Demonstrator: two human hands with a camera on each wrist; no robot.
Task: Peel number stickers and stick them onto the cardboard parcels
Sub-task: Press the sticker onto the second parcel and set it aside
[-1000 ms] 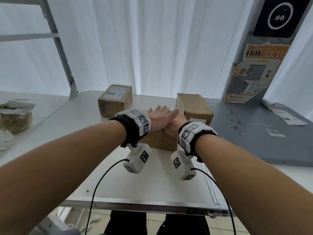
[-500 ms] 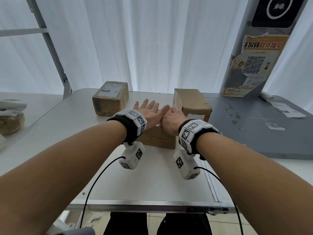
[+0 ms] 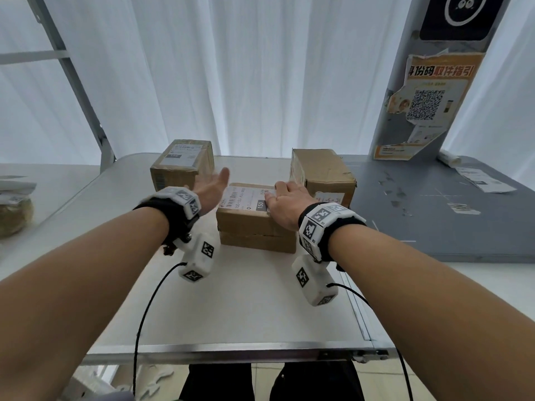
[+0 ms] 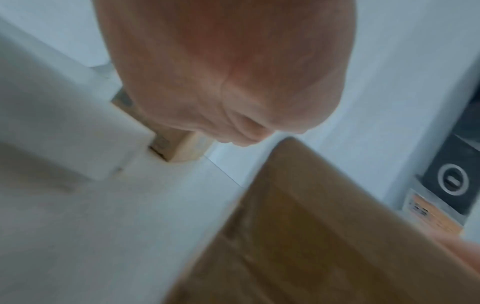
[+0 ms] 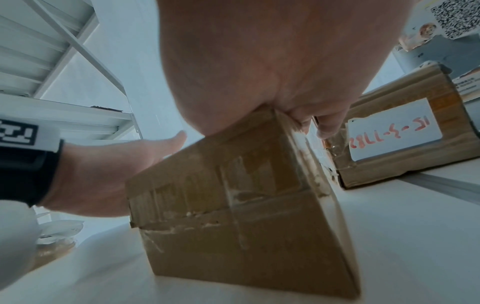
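Three cardboard parcels stand on the white table. The middle parcel bears a printed shipping label. My right hand rests on its right top edge, and in the right wrist view the fingers curl down over that edge of the parcel. My left hand hovers open just left of it, fingers straight, holding nothing. The left parcel also carries a label. The right parcel has a white sticker with red handwritten numbers on its front. I see no loose sticker.
A grey table adjoins on the right, with paper slips on it. Behind it rises a pillar with an orange QR poster. A metal shelf frame and a bagged item are at the left. The table's metal front edge is close to me.
My left hand has lifted off the middle parcel's top and swung left, uncovering the label. My right hand has slid from the top's middle to its right edge.
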